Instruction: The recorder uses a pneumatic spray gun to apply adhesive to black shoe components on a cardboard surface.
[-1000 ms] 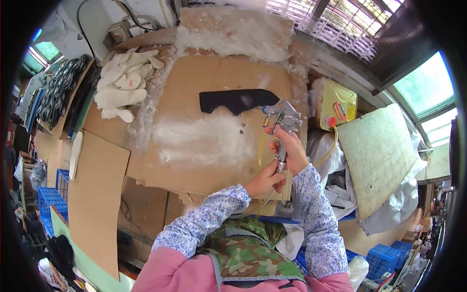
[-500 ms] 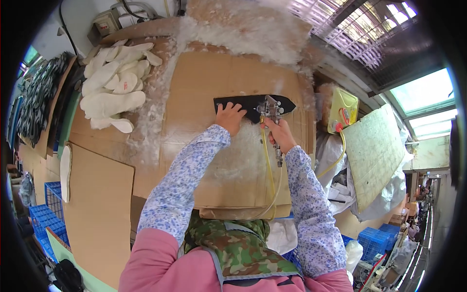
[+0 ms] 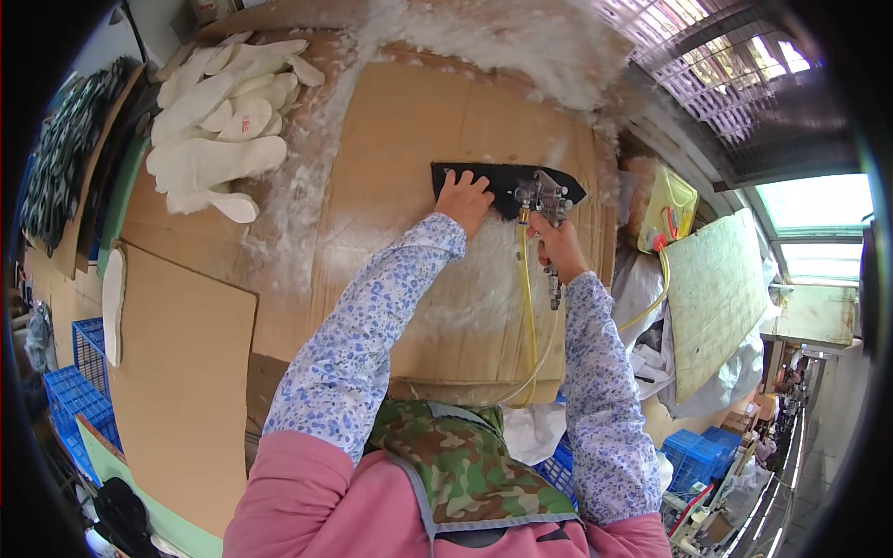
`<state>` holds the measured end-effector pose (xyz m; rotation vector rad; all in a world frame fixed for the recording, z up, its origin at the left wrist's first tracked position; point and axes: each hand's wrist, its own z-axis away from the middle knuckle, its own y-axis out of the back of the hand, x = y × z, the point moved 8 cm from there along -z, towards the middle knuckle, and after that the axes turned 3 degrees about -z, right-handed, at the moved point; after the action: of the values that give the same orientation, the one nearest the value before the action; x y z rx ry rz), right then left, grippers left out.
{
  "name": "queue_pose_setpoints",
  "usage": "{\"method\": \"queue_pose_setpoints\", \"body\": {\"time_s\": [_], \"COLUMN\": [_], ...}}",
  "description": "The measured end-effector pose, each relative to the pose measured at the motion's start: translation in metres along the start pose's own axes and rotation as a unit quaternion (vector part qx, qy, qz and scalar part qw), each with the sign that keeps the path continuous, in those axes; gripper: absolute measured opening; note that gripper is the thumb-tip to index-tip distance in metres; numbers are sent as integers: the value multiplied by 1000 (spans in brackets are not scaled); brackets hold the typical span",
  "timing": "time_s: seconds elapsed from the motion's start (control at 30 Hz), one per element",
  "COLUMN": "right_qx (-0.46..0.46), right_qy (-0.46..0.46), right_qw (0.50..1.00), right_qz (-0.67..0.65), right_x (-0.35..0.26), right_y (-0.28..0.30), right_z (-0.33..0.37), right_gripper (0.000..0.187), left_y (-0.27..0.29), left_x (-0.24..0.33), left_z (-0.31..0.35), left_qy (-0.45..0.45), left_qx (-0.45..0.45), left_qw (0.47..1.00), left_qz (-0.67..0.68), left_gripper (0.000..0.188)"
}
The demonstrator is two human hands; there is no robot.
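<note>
Nearest, a camouflage apron (image 3: pixel 465 465) covers the person's lap, and two floral sleeves (image 3: pixel 344 344) reach forward from it. Between them, a yellow hose (image 3: pixel 527 316) hangs below the spray gun (image 3: pixel 549 200). The right hand (image 3: pixel 561 246) is closed around the gun's handle, holding its head over the right part of the black piece (image 3: pixel 504 181). The left hand (image 3: pixel 465 203) is open with its fingers spread, their tips resting on the piece's left part; most of the piece extends right of and beyond that hand, its pointed end past the gun. The piece lies flat on a cardboard sheet (image 3: pixel 400 121). Off to the left is a pile of white insoles (image 3: pixel 219 163); to the right, a yellow can (image 3: pixel 686 200) with a red cap. Farther away, white fluff (image 3: pixel 465 37) coats the surface, and a grille (image 3: pixel 693 79) stands at upper right.
</note>
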<state>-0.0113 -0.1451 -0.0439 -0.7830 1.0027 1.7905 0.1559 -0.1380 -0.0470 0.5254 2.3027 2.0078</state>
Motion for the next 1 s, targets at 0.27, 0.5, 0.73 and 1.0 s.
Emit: {"method": "queue_pose_setpoints", "body": {"time_s": [0.27, 0.5, 0.73, 1.0], "right_qx": [-19, -17, -17, -6], "right_qy": [-27, -30, -20, -26], "right_qw": [999, 999, 1000, 1000], "right_qz": [-6, -2, -3, -12], "right_x": [-5, -4, -5, -4], "right_y": [-9, -8, -9, -10], "right_z": [6, 7, 7, 9], "right_gripper": [32, 31, 31, 30], "left_y": [-8, -9, -7, -10], "left_x": [-8, -5, -5, -4], "left_z": [3, 2, 1, 0], "left_qy": [8, 4, 3, -5], "left_qx": [-3, -28, -27, -53], "left_qw": [1000, 1000, 1000, 999], "left_qz": [18, -6, -1, -9], "left_gripper": [24, 28, 27, 27]}}
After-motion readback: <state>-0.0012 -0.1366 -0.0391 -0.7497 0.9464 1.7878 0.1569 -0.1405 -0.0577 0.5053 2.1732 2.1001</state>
